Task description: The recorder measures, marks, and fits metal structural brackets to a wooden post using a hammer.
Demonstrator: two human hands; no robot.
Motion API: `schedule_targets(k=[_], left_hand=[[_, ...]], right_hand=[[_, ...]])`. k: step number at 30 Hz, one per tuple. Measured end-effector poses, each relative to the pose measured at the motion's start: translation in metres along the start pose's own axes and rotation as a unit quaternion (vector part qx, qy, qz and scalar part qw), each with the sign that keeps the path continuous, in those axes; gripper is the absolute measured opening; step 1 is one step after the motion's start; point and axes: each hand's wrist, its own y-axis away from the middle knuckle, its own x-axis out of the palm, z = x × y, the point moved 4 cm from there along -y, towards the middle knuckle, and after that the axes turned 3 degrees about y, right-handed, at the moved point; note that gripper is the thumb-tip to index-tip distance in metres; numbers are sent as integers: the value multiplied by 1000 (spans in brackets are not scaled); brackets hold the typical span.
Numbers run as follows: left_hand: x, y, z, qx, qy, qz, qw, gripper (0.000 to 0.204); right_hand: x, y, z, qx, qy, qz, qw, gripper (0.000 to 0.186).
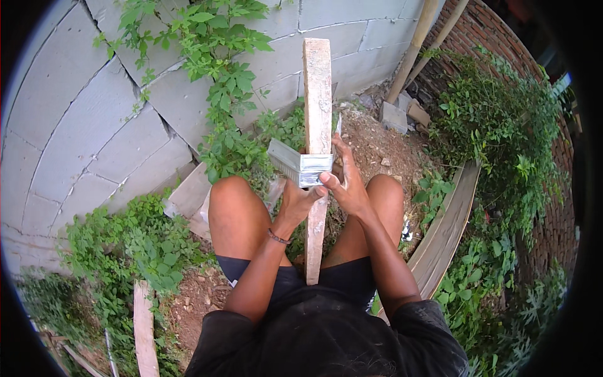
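A long wooden beam [318,94] with rough, pale marks runs away from my lap between my knees. Around its middle sits a bent strip of silvery sheet metal [316,162], flat across the beam's upper face, with a flap angled out to the left and another partly visible at the right. My left hand [298,204] is closed at the strip's lower edge, its thumb across the beam and its other fingers mostly hidden. With the thumb pressed on the strip's right corner, my right hand [349,188] grips it, fingers reaching up along the right flap.
A grey block wall [88,135] with a climbing vine [223,88] stands ahead and left. Planks [449,226] lie to my right and a board [146,327] to my left. Rubble [396,117], wooden poles [414,50] and bushes [502,119] are at the right.
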Motion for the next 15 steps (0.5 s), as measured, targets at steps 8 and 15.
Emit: schedule_targets(k=[8, 15], left_hand=[[1, 5, 30, -71, 96, -103, 987, 66], [-6, 0, 35, -78, 74, -119, 987, 55]], right_hand=[[3, 3, -13, 3, 47, 10, 999, 88], [4, 5, -24, -26, 115, 5, 993, 86]])
